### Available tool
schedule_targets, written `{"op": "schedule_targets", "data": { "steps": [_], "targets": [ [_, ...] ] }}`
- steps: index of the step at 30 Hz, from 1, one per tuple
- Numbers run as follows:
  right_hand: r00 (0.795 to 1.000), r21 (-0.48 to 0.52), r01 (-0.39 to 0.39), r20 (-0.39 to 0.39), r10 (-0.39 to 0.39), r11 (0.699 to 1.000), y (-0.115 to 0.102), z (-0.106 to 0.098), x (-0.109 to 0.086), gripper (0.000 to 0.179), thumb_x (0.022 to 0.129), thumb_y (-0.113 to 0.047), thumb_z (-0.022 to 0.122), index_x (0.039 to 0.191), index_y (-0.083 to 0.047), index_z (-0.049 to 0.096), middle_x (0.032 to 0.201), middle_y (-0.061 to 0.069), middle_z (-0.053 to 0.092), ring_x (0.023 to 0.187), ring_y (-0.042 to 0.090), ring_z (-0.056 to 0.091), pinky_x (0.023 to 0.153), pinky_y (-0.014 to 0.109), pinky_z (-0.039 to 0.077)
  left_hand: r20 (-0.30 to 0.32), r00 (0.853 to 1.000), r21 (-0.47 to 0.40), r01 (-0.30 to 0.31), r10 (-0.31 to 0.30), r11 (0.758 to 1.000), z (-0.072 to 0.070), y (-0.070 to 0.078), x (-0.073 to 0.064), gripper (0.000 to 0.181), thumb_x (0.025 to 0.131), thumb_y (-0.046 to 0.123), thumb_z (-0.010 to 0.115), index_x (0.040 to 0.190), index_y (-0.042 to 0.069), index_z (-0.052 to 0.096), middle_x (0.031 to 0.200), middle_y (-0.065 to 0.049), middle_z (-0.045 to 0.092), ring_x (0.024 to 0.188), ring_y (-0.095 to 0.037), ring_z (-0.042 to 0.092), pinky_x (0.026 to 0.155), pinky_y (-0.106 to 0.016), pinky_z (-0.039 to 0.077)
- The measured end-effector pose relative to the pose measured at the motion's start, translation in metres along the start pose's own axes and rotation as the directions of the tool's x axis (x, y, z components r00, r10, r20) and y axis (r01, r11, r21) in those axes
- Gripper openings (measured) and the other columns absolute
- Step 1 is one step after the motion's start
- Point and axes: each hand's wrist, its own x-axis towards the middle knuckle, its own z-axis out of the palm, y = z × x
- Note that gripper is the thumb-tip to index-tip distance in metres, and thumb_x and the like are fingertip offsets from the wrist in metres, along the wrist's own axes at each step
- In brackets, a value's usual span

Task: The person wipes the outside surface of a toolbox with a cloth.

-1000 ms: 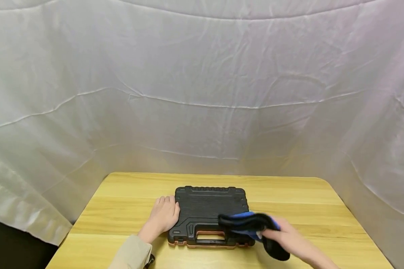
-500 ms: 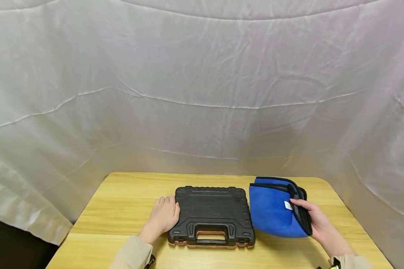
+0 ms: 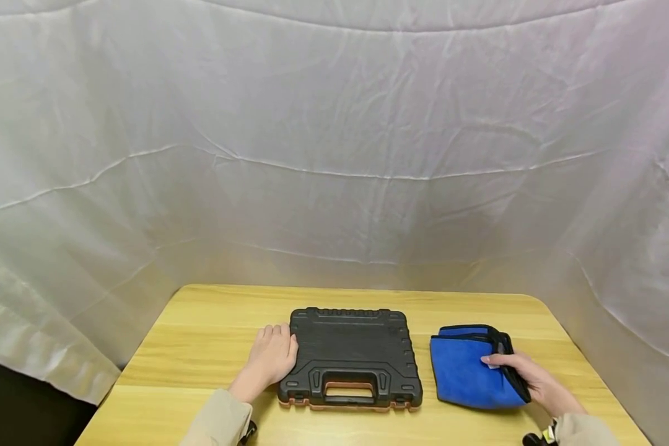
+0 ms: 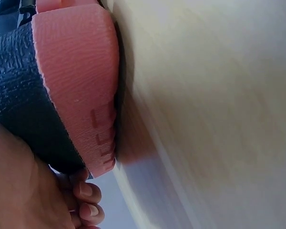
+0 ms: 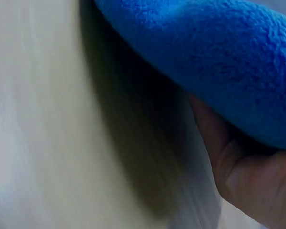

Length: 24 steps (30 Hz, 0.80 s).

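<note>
A black plastic carrying case (image 3: 354, 347) with an orange-red lower shell (image 4: 78, 62) lies flat on the wooden table, its handle toward me. My left hand (image 3: 273, 353) holds the case at its left edge; in the left wrist view its fingers (image 4: 88, 191) curl at the corner of the case. To the right of the case, my right hand (image 3: 535, 378) grips a folded blue cloth (image 3: 468, 371) with black edging, thumb on top beside a small white tag. The right wrist view shows the cloth's fuzzy underside (image 5: 219, 62) raised over a shadow on the table.
The wooden table (image 3: 212, 347) has rounded far corners. Pale grey curtains (image 3: 334, 217) hang close around its back and sides. A dark gap (image 3: 22, 402) shows under the curtain at the lower left.
My right hand has carried the blue cloth off the case to the right, then lowered it toward the table. The left hand and the case have stayed put.
</note>
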Motion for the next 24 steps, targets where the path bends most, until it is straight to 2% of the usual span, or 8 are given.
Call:
{"op": "schedule_targets", "data": {
  "steps": [5, 7, 9, 10, 14, 16, 20, 24],
  "targets": [
    [0.983, -0.235, 0.023, -0.169, -0.065, 0.972, 0.004, -0.001, 0.006, 0.033, 0.091, -0.006, 0.06, 0.12, 0.001, 0.044, 0.097, 0.005, 0.066, 0.086, 0.017, 0.068, 0.078, 0.036, 0.057, 0.005, 1.0, 0.001, 0.006, -0.006, 1.0, -0.001, -0.001, 0.001, 0.02, 0.099, 0.019, 0.044, 0.09, 0.002, 0.051, 0.08, -0.012, 0.052, 0.082, -0.033, 0.052, 0.08, -0.046, 0.039],
    [0.972, -0.317, 0.022, -0.214, -0.094, 0.948, 0.005, 0.002, 0.008, 0.037, 0.09, -0.007, 0.061, 0.119, 0.004, 0.041, 0.094, 0.006, 0.063, 0.083, 0.017, 0.067, 0.075, 0.036, 0.057, 0.005, 1.0, 0.004, 0.003, -0.003, 1.0, -0.001, -0.002, 0.002, 0.021, 0.099, 0.019, 0.044, 0.09, 0.002, 0.051, 0.08, -0.012, 0.052, 0.081, -0.033, 0.052, 0.079, -0.046, 0.04],
    [0.952, -0.418, 0.022, -0.268, -0.147, 0.908, 0.004, 0.005, 0.009, 0.043, 0.088, -0.007, 0.062, 0.12, 0.008, 0.039, 0.095, 0.009, 0.061, 0.083, 0.018, 0.065, 0.074, 0.034, 0.056, 0.001, 1.0, 0.006, 0.001, -0.001, 1.0, -0.001, -0.003, 0.002, 0.02, 0.099, 0.019, 0.044, 0.09, 0.002, 0.051, 0.08, -0.012, 0.052, 0.081, -0.032, 0.052, 0.079, -0.046, 0.039],
    [0.938, -0.49, 0.016, -0.295, -0.184, 0.872, 0.004, 0.006, 0.009, 0.046, 0.088, -0.008, 0.064, 0.121, 0.01, 0.038, 0.097, 0.011, 0.061, 0.085, 0.019, 0.063, 0.074, 0.033, 0.055, -0.005, 1.0, 0.007, -0.004, 0.004, 1.0, -0.001, -0.003, 0.002, 0.02, 0.099, 0.019, 0.044, 0.09, 0.002, 0.051, 0.079, -0.011, 0.052, 0.08, -0.032, 0.051, 0.078, -0.046, 0.039],
    [0.877, -0.742, -0.068, -0.363, -0.315, 0.667, -0.002, 0.01, 0.008, 0.064, 0.085, -0.016, 0.071, 0.131, 0.016, 0.04, 0.113, 0.028, 0.059, 0.1, 0.03, 0.058, 0.082, 0.034, 0.048, -0.009, 1.0, 0.0, -0.005, 0.005, 1.0, 0.002, -0.003, 0.001, 0.019, 0.098, 0.019, 0.045, 0.089, 0.003, 0.051, 0.078, -0.011, 0.051, 0.079, -0.032, 0.051, 0.079, -0.045, 0.039],
    [0.862, -0.816, -0.12, -0.368, -0.348, 0.566, -0.004, 0.011, 0.009, 0.076, 0.084, -0.022, 0.074, 0.135, 0.018, 0.036, 0.123, 0.036, 0.053, 0.107, 0.039, 0.055, 0.088, 0.041, 0.047, -0.003, 1.0, 0.001, -0.001, 0.001, 1.0, 0.003, -0.003, 0.0, 0.02, 0.099, 0.019, 0.045, 0.089, 0.003, 0.051, 0.078, -0.01, 0.051, 0.08, -0.032, 0.051, 0.079, -0.045, 0.04],
    [0.854, -0.87, -0.177, -0.368, -0.368, 0.461, -0.005, 0.015, 0.008, 0.094, 0.079, -0.029, 0.08, 0.139, 0.02, 0.027, 0.125, 0.044, 0.047, 0.109, 0.05, 0.053, 0.09, 0.056, 0.045, 0.018, 1.0, 0.013, 0.013, -0.014, 1.0, 0.003, -0.003, -0.001, 0.021, 0.1, 0.02, 0.045, 0.09, 0.003, 0.051, 0.079, -0.011, 0.052, 0.082, -0.032, 0.052, 0.08, -0.045, 0.04],
    [0.849, -0.89, -0.192, -0.362, -0.384, 0.414, -0.006, 0.018, 0.006, 0.095, 0.077, -0.028, 0.081, 0.139, 0.021, 0.027, 0.124, 0.046, 0.046, 0.109, 0.054, 0.053, 0.089, 0.06, 0.045, 0.036, 0.999, 0.014, 0.018, -0.019, 1.0, -0.002, 0.0, -0.002, 0.02, 0.1, 0.019, 0.045, 0.09, 0.003, 0.051, 0.08, -0.011, 0.053, 0.083, -0.032, 0.053, 0.081, -0.045, 0.04]
  ]
}}
